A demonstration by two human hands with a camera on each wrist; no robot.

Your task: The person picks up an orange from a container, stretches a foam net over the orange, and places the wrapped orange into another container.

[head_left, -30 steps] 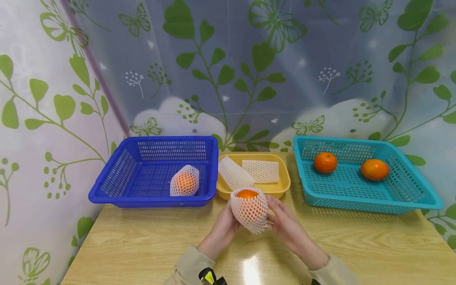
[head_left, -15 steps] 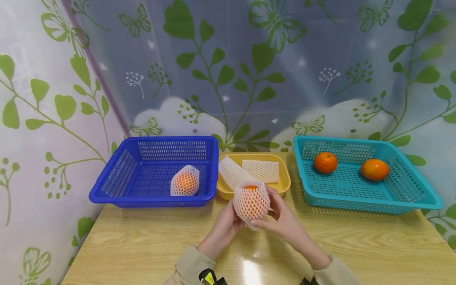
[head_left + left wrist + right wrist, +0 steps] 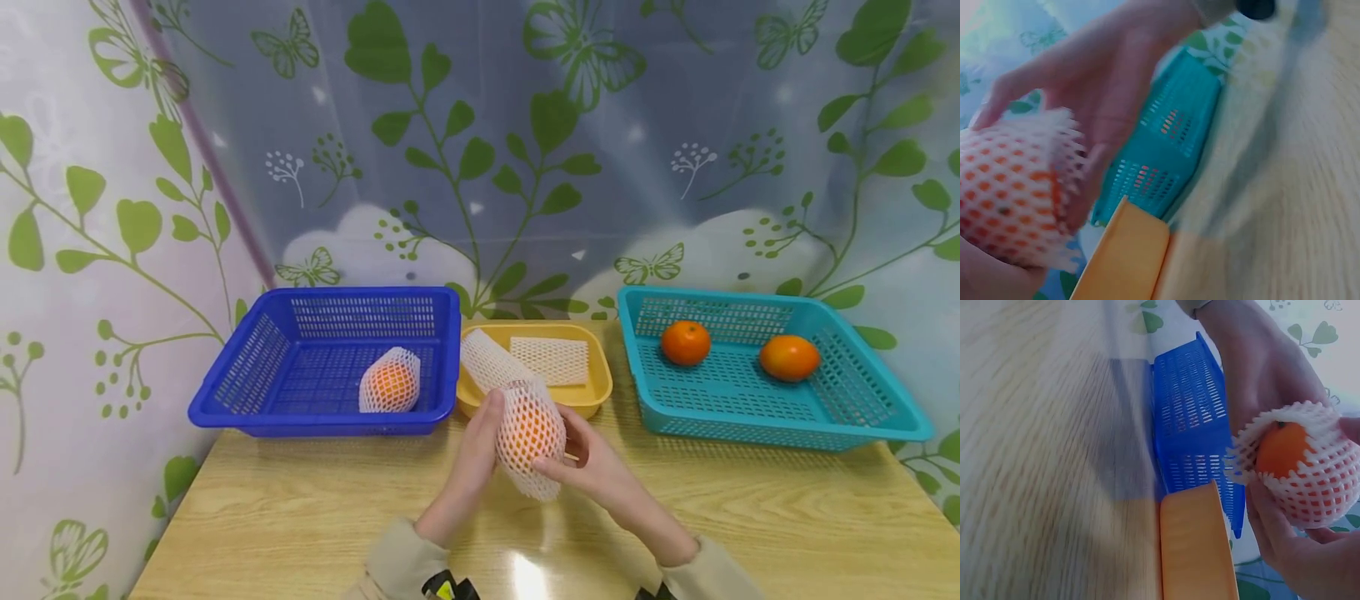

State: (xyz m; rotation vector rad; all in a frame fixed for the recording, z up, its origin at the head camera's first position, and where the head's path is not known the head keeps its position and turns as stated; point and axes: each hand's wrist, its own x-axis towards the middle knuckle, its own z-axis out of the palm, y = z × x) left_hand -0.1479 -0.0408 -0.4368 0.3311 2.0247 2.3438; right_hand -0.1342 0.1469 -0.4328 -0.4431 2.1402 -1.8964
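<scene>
One net-sleeved orange (image 3: 531,429) is held between left hand (image 3: 474,450) and right hand (image 3: 598,473), each grip parted to the fruit's width.

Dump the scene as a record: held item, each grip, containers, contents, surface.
held: orange fruit in a white foam net, fruit bare at one open end
left grip: holds the netted fruit's left side
right grip: holds its right side
blue basket: left; one netted fruit
yellow container: middle; two flat foam nets
teal basket: right; two bare orange fruits
surface: wood-grain table
</scene>
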